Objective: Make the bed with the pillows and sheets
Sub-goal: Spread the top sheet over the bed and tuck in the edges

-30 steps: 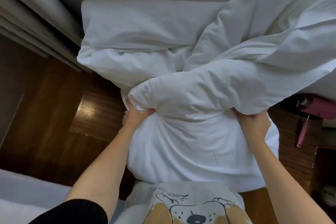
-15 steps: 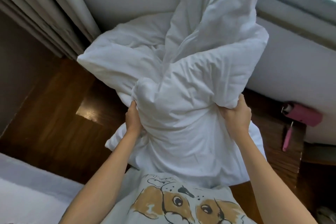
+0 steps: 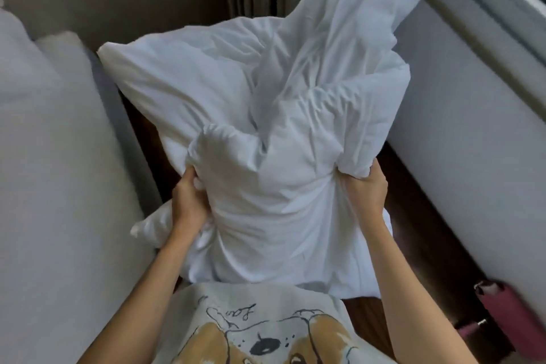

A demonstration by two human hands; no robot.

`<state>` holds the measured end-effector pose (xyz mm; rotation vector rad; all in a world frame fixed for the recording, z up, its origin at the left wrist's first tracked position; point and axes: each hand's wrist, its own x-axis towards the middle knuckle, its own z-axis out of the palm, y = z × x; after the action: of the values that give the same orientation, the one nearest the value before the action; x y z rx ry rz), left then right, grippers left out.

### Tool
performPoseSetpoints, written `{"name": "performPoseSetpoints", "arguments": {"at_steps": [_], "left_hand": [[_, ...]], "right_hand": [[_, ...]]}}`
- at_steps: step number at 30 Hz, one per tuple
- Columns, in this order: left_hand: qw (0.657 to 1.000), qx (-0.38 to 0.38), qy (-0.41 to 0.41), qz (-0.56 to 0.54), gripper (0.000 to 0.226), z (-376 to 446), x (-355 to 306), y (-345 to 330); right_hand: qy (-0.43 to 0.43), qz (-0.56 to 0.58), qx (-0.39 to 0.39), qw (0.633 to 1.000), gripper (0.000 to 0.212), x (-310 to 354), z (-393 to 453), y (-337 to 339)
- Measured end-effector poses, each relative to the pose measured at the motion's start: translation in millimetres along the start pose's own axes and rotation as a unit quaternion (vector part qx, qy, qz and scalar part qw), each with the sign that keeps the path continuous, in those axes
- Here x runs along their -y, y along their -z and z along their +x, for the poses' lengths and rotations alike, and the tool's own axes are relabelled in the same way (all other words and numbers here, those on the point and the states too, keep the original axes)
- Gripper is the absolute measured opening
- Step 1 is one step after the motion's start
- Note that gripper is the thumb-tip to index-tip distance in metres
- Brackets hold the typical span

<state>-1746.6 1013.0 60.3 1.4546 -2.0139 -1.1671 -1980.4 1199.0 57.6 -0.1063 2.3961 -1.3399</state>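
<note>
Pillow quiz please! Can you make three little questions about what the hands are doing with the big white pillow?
1. True or false: both hands grip the pillow.
2. Which hand is nearer the bed: left or right?
3. The pink thing lies on: A) the floor, B) the bed, C) the pillow.

Key:
1. True; the right hand bunches the fabric too.
2. Left.
3. A.
</note>
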Motion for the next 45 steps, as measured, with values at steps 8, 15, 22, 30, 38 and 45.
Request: {"name": "performPoseSetpoints", "arguments": {"at_steps": [8, 15, 22, 30, 38, 45], "left_hand": [[0.964, -0.214, 0.149, -0.05, 0.017, -86.6, 53.9, 77.4], [0.894, -0.359, 0.245, -0.106, 0.015, -143.2, 113.0, 146.3], [0.83, -0.463, 0.282, -0.13, 0.004, -151.4, 175.1, 232.1], [0.763, -0.598, 0.2, -0.147, 0.028, -155.4, 198.9, 392.9], [0.608, -0.663, 0.432, -0.056, 0.026, -219.4, 327.7, 562.4], [0.548, -0.536, 0.609, -0.206, 0.058, -219.9, 373.3, 510.4]], "right_hand": [[0.107, -0.045, 0.197, 0.973, 0.033, 41.0, -39.8, -86.6], [0.19, -0.098, 0.346, 0.914, 0.039, 81.9, -113.1, -199.3], [0.269, -0.125, 0.417, 0.859, 0.024, 136.1, -210.8, -326.5], [0.365, -0.087, 0.496, 0.783, 0.04, 232.5, -358.4, -465.5], [0.47, -0.18, 0.625, 0.597, 0.058, 258.9, -549.4, -679.0], [0.499, -0.376, 0.684, 0.376, 0.061, 207.1, -577.6, -762.8]]}}
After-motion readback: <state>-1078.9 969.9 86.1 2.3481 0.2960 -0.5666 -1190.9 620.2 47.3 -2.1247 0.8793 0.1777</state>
